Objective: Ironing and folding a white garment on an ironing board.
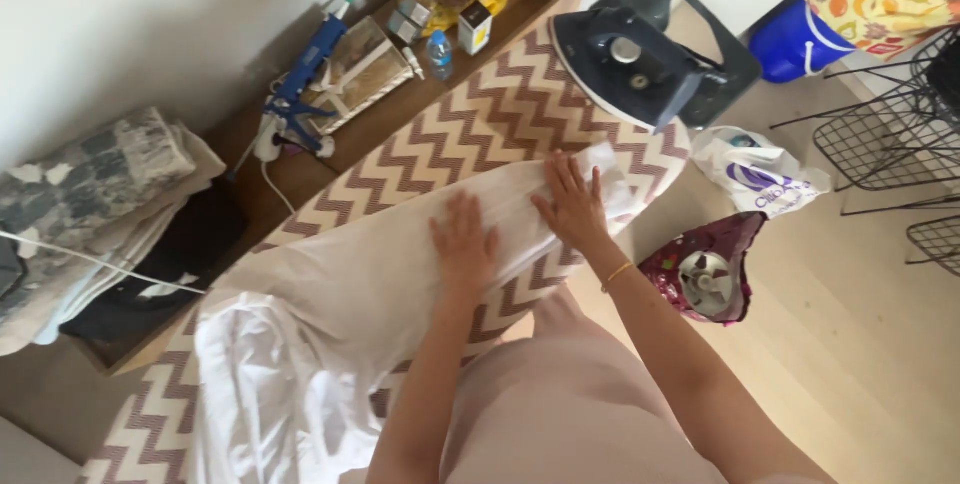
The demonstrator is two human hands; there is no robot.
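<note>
Both hands lay flat on a white cloth (380,274) spread along the zigzag ironing board (470,124) at the frame's centre. The left hand (463,242) pressed palm down, fingers together; the right hand (572,206), just beside it, had its fingers slightly spread. An iron (625,64) stood on end at the board's upper right. A glue gun (300,79) lay on the bench (300,174), upper left.

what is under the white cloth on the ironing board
The white cloth lies on the zigzag-patterned brown and cream ironing board, with both hands pressed flat on it: left hand, right hand. The board surface beneath the cloth is covered.
</note>
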